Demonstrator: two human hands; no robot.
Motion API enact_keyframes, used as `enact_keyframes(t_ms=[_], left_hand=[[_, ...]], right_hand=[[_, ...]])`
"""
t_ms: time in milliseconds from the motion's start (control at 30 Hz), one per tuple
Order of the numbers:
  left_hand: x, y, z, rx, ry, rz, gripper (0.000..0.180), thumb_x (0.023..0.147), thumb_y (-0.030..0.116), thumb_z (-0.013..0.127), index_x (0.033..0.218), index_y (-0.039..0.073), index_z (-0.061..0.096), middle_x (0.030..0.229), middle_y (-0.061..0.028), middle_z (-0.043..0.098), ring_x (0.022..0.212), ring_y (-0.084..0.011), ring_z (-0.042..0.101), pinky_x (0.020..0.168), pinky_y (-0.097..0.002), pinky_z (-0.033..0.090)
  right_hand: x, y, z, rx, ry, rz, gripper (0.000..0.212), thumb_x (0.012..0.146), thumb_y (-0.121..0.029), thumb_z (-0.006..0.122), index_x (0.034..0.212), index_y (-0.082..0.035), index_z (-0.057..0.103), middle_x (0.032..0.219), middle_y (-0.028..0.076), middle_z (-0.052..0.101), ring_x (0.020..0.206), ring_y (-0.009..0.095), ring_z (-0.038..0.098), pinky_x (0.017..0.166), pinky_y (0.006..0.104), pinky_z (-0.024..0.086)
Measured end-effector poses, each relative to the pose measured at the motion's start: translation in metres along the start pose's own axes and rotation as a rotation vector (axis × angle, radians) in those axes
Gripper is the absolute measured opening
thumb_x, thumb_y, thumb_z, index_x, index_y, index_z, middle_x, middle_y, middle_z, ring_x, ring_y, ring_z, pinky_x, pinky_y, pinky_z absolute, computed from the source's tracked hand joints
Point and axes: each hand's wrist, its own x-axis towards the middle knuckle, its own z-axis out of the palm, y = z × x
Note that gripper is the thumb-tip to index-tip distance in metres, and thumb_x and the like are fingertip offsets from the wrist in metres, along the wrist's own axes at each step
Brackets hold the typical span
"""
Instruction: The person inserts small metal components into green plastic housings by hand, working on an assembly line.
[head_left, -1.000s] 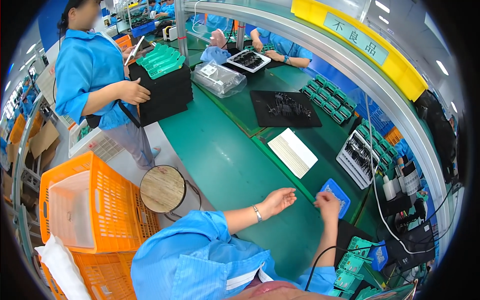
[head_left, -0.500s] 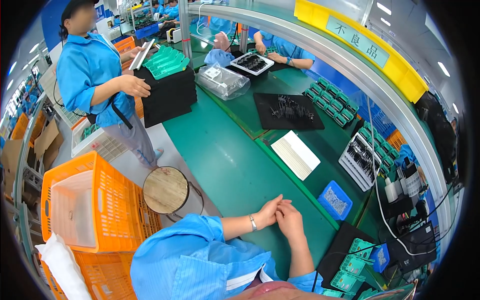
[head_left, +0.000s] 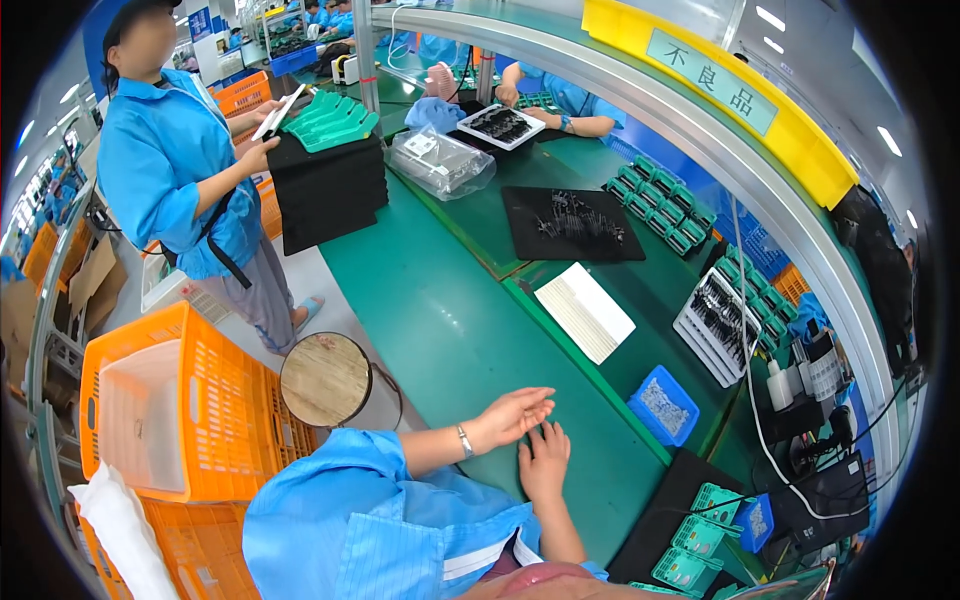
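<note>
Over the near part of the green worktable (head_left: 420,330), my left hand (head_left: 508,418) is held palm partly up, its fingers stretched out and nothing in it. A metal bracelet (head_left: 465,441) circles that wrist. Just below and to the right, my right hand (head_left: 545,462) has its fingers spread, palm toward the tabletop, also holding nothing. The two hands are close together but apart. To their right is a blue bin (head_left: 663,405) of small pale parts. A white sheet with printed lines (head_left: 585,312) lies beyond them.
A co-worker (head_left: 160,170) stands at far left by green trays (head_left: 330,122) on black sheets (head_left: 325,195). A black mat with thin dark parts (head_left: 572,224), a plastic-wrapped pack (head_left: 440,163) and white trays (head_left: 712,325) occupy the table. Orange crates (head_left: 225,410) and a round stool (head_left: 325,378) stand left.
My hands were clasped together; they have separated, the left moving left and the right drawing back toward me. The co-worker has moved a hand closer to the green trays and black sheets.
</note>
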Motion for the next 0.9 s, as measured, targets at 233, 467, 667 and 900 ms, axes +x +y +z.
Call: enact_keyframes(t_ms=[233, 467, 667, 900], left_hand=[[-0.001, -0.016, 0.030, 0.037, -0.085, -0.127, 0.030, 0.090, 0.014, 0.048, 0.114, -0.003, 0.047, 0.092, -0.0110, 0.058, 0.084, -0.0142, 0.058, 0.076, -0.0220, 0.050], [-0.006, -0.024, 0.025, 0.150, -0.160, -0.187, 0.029, 0.090, 0.013, 0.045, 0.115, -0.004, 0.048, 0.100, -0.0122, 0.055, 0.092, -0.0148, 0.055, 0.083, -0.0248, 0.047], [-0.004, -0.034, 0.029, 0.175, -0.163, -0.220, 0.030, 0.090, 0.017, 0.047, 0.112, -0.003, 0.049, 0.098, -0.0113, 0.056, 0.089, -0.0146, 0.056, 0.080, -0.0244, 0.048], [-0.011, -0.039, 0.033, 0.224, -0.137, -0.224, 0.028, 0.090, 0.019, 0.048, 0.109, -0.001, 0.052, 0.097, -0.0105, 0.056, 0.087, -0.0133, 0.057, 0.078, -0.0244, 0.049]], right_hand=[[-0.002, 0.003, 0.011, 0.072, 0.086, -0.037, 0.039, 0.074, -0.017, 0.058, 0.109, 0.002, 0.052, 0.117, 0.019, 0.048, 0.114, 0.036, 0.039, 0.098, 0.0497, 0.025], [-0.006, 0.006, 0.017, 0.111, 0.063, 0.041, 0.043, 0.072, -0.018, 0.061, 0.109, 0.002, 0.051, 0.115, 0.021, 0.048, 0.112, 0.036, 0.041, 0.098, 0.0479, 0.026], [-0.006, 0.002, 0.014, 0.207, 0.126, 0.102, 0.038, 0.071, -0.014, 0.061, 0.105, 0.002, 0.053, 0.106, 0.019, 0.053, 0.106, 0.034, 0.046, 0.085, 0.0429, 0.038], [-0.006, 0.003, 0.009, 0.329, 0.178, 0.166, 0.027, 0.070, -0.007, 0.061, 0.095, -0.001, 0.055, 0.093, 0.015, 0.056, 0.091, 0.030, 0.054, 0.077, 0.0372, 0.041]])
